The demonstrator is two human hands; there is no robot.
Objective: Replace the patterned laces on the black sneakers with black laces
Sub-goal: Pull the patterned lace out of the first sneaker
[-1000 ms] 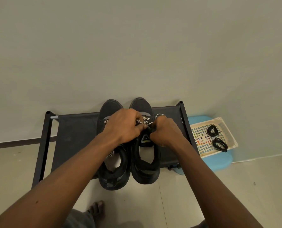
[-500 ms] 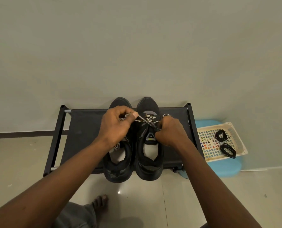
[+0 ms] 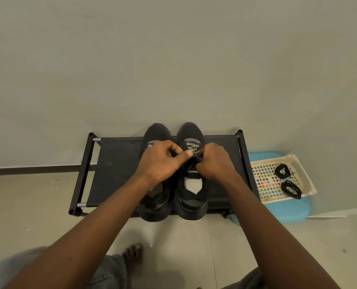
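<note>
Pale floor tiles carry a black rack (image 3: 115, 170); the black sneakers (image 3: 155, 207) stand at its middle. On the right shoe (image 3: 191, 197), left hand (image 3: 161, 161) and right hand (image 3: 214, 163) each pinch the patterned lace (image 3: 192, 146), not yet pulled out. Coiled black laces (image 3: 281, 171) lie in a basket (image 3: 308, 184) past the right edge: the task seems barely begun.

Left sneaker (image 3: 156, 134) and right sneaker (image 3: 191, 197) sit side by side on the rack (image 3: 115, 170), toes toward the wall (image 3: 173, 69) behind, left hand (image 3: 161, 161) and right hand (image 3: 215, 163) on the right one's lace (image 3: 192, 146); right of the rack, a basket (image 3: 306, 181) on a stool (image 3: 288, 211) holds two spare laces (image 3: 281, 171).
</note>
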